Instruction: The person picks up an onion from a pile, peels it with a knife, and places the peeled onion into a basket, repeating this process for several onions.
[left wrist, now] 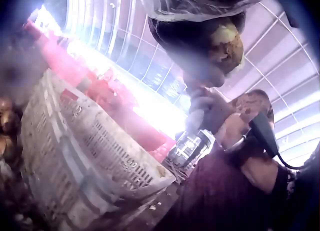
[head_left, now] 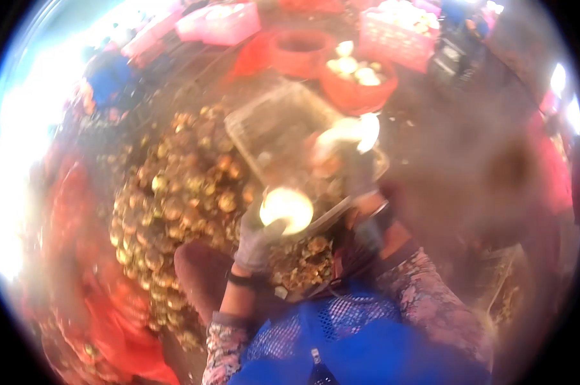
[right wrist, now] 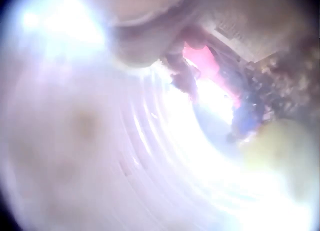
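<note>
In the head view my gloved left hand (head_left: 256,240) grips a pale, brightly lit onion (head_left: 288,210), thumb across its near side. The left wrist view shows the onion (left wrist: 230,48) from below, with brownish patches. My right hand (head_left: 360,170) is motion-blurred over the crate, a glaring bright patch at its fingers; I cannot tell what it holds. From the left wrist, that right hand (left wrist: 205,108) appears just below the onion, fingers bent. Below both hands lies a dirty white plastic crate (head_left: 238,128). A heap of brown-skinned onions (head_left: 174,205) spreads to its left.
Beyond the crate stands a red basin (head_left: 357,93) of pale onions, with a red tub (head_left: 296,54) beside it. A pink crate (head_left: 399,45) is piled with pale onions. Red mesh sacking (head_left: 117,321) lies at the left. Loose skins (head_left: 302,266) litter the ground near my knees.
</note>
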`<state>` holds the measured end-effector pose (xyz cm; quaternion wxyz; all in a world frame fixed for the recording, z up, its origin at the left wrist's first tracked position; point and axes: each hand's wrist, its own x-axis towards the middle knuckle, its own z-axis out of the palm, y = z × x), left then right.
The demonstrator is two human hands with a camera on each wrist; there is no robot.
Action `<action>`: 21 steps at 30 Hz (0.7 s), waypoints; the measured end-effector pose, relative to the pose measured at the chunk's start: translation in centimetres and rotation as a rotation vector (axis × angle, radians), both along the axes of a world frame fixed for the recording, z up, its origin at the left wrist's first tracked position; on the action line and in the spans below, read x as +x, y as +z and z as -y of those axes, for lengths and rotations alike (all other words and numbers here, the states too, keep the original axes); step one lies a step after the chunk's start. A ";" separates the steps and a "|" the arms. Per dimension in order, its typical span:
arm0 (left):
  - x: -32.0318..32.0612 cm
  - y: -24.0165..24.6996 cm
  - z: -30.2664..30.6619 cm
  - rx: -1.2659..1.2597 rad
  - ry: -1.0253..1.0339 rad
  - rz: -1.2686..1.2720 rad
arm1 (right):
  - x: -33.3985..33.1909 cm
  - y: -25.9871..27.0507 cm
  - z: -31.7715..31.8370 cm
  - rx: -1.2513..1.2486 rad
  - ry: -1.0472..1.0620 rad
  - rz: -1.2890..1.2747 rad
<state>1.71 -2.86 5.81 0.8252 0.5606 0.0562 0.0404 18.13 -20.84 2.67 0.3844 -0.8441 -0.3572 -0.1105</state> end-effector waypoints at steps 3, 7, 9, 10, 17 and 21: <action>1.2 -3.5 -0.8 0.032 0.116 0.158 | 2.7 1.0 1.2 -0.106 -0.199 -0.041; 2.1 -5.6 -1.1 0.164 0.245 0.220 | 1.9 -1.6 0.7 -0.182 -0.178 -0.059; 2.0 -6.3 -1.1 0.221 0.283 0.225 | -0.1 -3.3 -0.4 -0.119 -0.058 -0.006; 2.0 -6.2 -1.0 0.247 0.287 0.236 | -2.0 -2.5 -1.9 0.042 0.072 0.030; 1.6 -4.1 -0.6 0.490 0.290 0.310 | -4.9 -1.2 -3.8 0.099 0.223 -0.027; 1.7 -4.3 -0.8 0.491 0.278 0.265 | -6.3 2.5 -3.0 0.187 0.312 -0.841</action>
